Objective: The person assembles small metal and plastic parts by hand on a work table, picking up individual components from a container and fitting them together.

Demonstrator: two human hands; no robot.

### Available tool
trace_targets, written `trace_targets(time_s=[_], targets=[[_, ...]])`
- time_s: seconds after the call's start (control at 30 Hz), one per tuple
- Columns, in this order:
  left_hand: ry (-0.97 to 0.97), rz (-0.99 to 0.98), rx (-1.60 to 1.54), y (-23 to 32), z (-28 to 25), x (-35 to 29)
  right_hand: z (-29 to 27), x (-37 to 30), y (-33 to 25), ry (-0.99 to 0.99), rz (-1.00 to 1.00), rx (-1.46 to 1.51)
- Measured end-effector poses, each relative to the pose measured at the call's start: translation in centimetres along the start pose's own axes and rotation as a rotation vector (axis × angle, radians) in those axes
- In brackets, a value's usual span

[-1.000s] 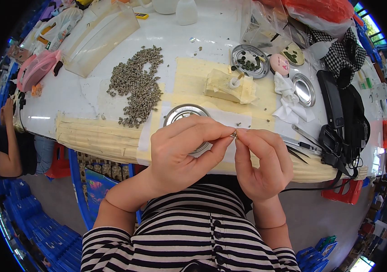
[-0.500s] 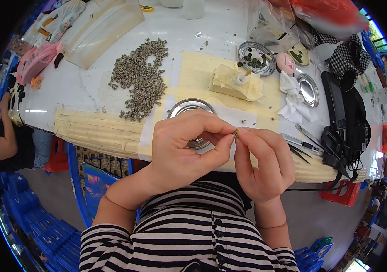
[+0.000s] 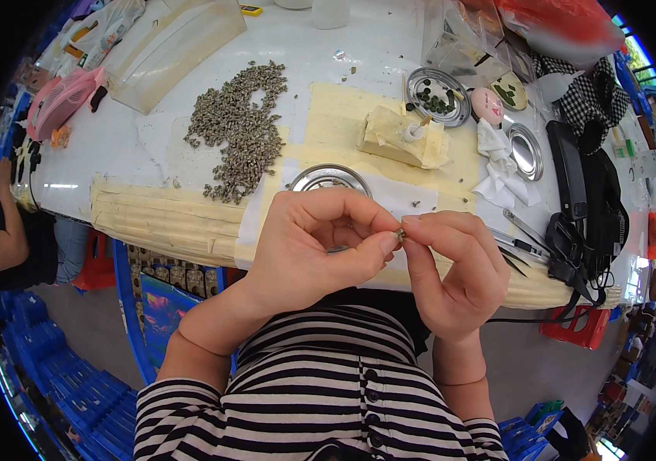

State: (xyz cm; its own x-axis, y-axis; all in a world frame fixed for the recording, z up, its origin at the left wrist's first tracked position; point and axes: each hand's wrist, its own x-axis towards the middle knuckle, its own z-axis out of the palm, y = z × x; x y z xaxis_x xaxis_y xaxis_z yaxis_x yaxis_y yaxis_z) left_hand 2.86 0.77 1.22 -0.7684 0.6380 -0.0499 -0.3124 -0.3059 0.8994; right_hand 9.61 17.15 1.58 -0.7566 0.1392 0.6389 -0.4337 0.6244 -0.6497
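Note:
My left hand (image 3: 316, 250) pinches a tiny metal part (image 3: 400, 234) between thumb and forefinger. From the other side, the thumb and forefinger of my right hand (image 3: 458, 269) close on the same piece. Its exact kind is too small to make out. Both hands are raised over the table's near edge, in front of a round steel dish (image 3: 331, 175) that my left hand partly covers. A heap of small grey metal parts (image 3: 239, 127) lies beyond my left hand. Past my right hand stands a tape-wrapped block (image 3: 401, 138) with a small white nozzle-like piece on top.
Tweezers (image 3: 524, 224) and other slim tools lie right of my right hand, near a black bag (image 3: 601, 200). Behind them are crumpled tissue (image 3: 497, 165), a steel lid (image 3: 525, 152) and a dish of dark green bits (image 3: 437, 98). A person's arm (image 3: 9, 219) shows far left.
The tiny part has turned slightly and shows more between my fingertips. My right thumb has shifted a little lower and away from it. Both hands stay in nearly the same place.

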Motion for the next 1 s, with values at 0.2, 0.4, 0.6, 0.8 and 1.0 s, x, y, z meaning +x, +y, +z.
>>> trace_targets(time_s=[0.2, 0.4, 0.6, 0.8, 1.0], targets=[[-0.051, -0.056, -0.164, -0.46, -0.78, 0.0, -0.02, 0.15, -0.04, -0.034, 0.033, 0.047], [-0.044, -0.051, -0.187, -0.72, -0.69, 0.0, 0.0, 0.23, -0.24, -0.033, 0.025, -0.007], [0.021, 0.09, -0.023, -0.62, -0.18, 0.16, 0.02, 0.62, -0.33, -0.013, 0.103, 0.094], [0.029, 0.376, 0.394, -0.72, -0.22, 0.4, 0.17, 0.29, -0.09, 0.046, -0.011, -0.058], [0.015, 0.123, 0.018, -0.62, 0.17, 0.16, 0.53, 0.09, 0.15, 0.094, -0.048, -0.065]])
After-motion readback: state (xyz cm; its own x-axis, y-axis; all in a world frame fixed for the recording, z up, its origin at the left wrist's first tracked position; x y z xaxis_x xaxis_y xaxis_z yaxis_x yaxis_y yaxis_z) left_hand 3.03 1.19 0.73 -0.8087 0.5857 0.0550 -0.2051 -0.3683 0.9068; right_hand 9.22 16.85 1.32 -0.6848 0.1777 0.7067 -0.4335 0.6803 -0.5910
